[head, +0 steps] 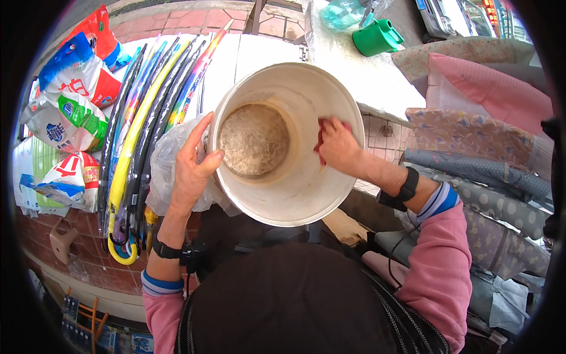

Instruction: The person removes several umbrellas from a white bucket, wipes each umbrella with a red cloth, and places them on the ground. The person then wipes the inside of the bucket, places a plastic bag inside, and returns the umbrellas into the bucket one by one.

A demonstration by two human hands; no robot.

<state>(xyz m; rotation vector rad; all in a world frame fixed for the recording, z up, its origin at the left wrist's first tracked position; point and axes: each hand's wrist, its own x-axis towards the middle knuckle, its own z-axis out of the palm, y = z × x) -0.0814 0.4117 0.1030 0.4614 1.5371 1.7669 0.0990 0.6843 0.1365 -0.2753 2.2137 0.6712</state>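
A large off-white plastic bucket [283, 212], its mouth facing me, takes up the middle of the view. Brownish stains mark its round bottom and lower inner wall. On the bucket's left rim rests my left hand [194, 163], thumb over the edge and fingers along the outside. Inside the mouth, my right hand [338, 144] presses a red cloth [319, 137] against the right inner wall; the hand is slightly blurred. Part of the cloth is hidden under the fingers.
Several umbrellas [139, 119] and detergent bags [79, 119] lie at the left beside a crumpled clear plastic bag [166, 163]. Behind the bucket, a green watering can [376, 39] stands on a white surface [345, 66]. Rolled patterned fabrics [473, 132] are stacked at the right.
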